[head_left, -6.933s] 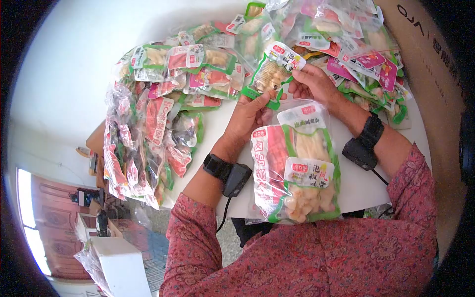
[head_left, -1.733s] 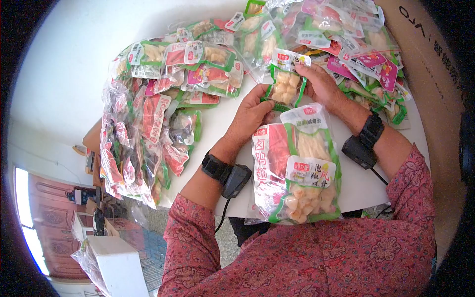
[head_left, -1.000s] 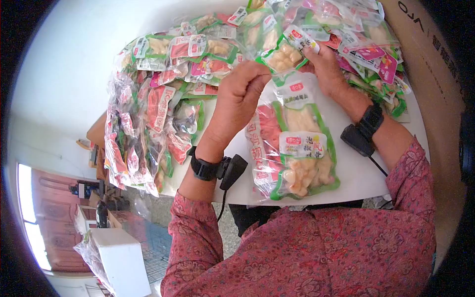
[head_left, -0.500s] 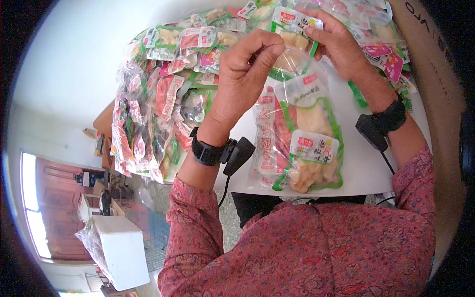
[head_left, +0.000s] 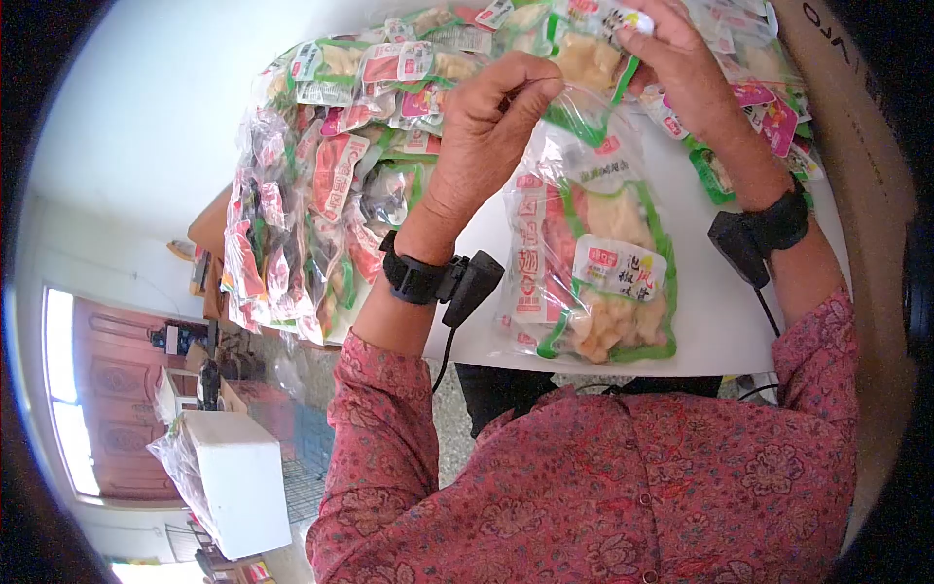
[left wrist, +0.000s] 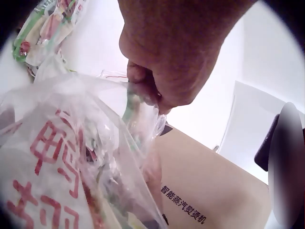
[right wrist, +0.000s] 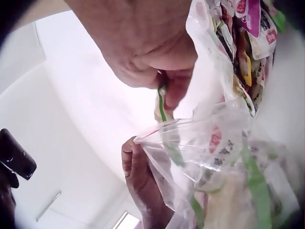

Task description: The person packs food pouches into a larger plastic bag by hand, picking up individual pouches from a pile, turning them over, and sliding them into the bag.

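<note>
In the head view, the left hand pinches the top edge of a large clear bag and holds that end up off the table. Inside the bag lie a red-and-white packet and green-edged packets. The right hand grips a small green-edged packet by its white printed top, its lower end at the bag's mouth. From the right wrist view, that packet's green edge hangs below the right hand, partly behind the clear film. Whether its lower end is inside the bag is hard to tell.
Bagged packets are heaped along the table's left and back. More packets lie at the back right, beside a tall cardboard box. A white box stands below left, off the table.
The left hand has left the small packet and lifted the large bag's mouth by its edge. The right hand has carried the small packet up and rightward. The whole view has shifted slightly.
</note>
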`<control>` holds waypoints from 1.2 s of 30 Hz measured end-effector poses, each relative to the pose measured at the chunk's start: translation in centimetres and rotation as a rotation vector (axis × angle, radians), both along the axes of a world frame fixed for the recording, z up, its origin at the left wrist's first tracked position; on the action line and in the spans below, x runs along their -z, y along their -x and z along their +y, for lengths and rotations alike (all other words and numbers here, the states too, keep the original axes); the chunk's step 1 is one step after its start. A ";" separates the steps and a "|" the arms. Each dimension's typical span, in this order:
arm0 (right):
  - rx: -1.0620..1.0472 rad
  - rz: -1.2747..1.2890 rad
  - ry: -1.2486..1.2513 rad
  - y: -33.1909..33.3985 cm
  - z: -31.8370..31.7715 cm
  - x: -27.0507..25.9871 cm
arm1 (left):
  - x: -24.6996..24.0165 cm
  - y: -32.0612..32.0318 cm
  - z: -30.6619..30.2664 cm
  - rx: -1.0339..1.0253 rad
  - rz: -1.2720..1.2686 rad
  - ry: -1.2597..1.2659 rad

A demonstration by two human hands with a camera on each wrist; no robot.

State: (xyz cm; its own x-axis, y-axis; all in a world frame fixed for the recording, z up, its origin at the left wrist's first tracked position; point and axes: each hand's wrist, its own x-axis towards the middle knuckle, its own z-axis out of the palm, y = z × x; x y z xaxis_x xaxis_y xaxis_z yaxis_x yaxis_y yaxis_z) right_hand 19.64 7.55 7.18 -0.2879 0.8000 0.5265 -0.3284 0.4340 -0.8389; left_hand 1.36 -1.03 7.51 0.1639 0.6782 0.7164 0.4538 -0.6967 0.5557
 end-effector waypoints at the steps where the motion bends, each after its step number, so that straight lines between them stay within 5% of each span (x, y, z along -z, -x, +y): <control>1: -0.099 -0.177 0.033 -0.1 0.4 0.5 | 0.0 0.1 0.0 0.000 0.001 0.001; 8: -0.587 -0.546 0.106 1.6 -0.8 3.2 | -0.1 0.3 1.0 -0.032 -0.035 0.093; 14: -0.759 -0.800 -0.197 0.7 -0.4 3.2 | 1.9 0.5 2.8 0.028 -0.107 0.145; 18: -0.828 -0.770 -0.114 1.0 -0.9 3.3 | 2.5 0.0 2.9 0.046 -0.158 0.185; 21: -0.641 -0.693 -0.248 1.0 0.2 3.2 | 2.5 0.7 2.6 -0.013 -0.213 0.215; 23: -0.153 -0.823 -0.396 0.4 1.4 2.4 | 3.1 1.1 2.8 -0.038 -0.256 0.230; 26: 0.150 -0.774 -0.228 -1.5 2.6 1.3 | 3.9 1.9 2.5 0.050 -0.336 0.388; 27: 0.305 -0.767 -0.452 -2.1 3.0 0.9 | 4.3 2.1 2.5 0.064 -0.350 0.374; 36: 0.598 -0.887 -0.481 -3.7 3.7 -0.7 | 8.4 2.5 3.0 0.213 -0.325 0.765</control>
State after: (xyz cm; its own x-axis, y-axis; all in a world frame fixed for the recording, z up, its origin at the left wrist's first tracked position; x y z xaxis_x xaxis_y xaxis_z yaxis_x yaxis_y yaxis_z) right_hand 23.38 11.29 7.83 -0.3521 0.7052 0.6153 0.6526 0.6563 -0.3787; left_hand -1.11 1.99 -0.91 0.2090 0.9720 0.1075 0.0929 -0.1292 0.9873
